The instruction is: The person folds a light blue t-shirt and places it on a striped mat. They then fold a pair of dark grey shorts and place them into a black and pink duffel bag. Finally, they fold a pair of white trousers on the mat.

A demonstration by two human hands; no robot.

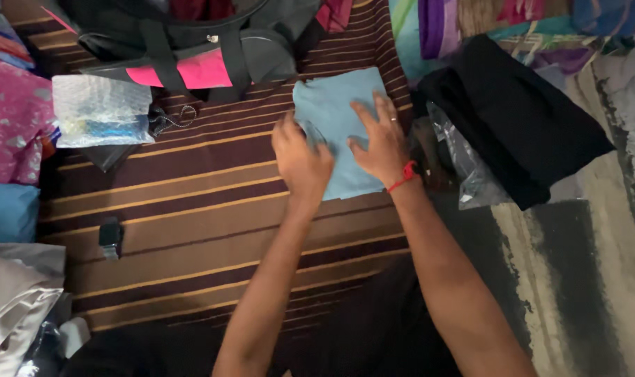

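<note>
A soft, light-blue folded cloth (335, 126) lay flat on the brown striped spread (192, 209). The right hand (382, 143) pressed on it, fingers splayed flat; the left hand (300, 157) curled loosely over its left edge, its grip hard to make out. Bare striped fabric stretched leftward toward a crinkled plastic packet (98, 112). A black garment (520, 119) lay right.

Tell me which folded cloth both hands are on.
The light blue cloth on the striped mat: left hand and right hand both press on it. The black cloth lies untouched to its right.
</note>
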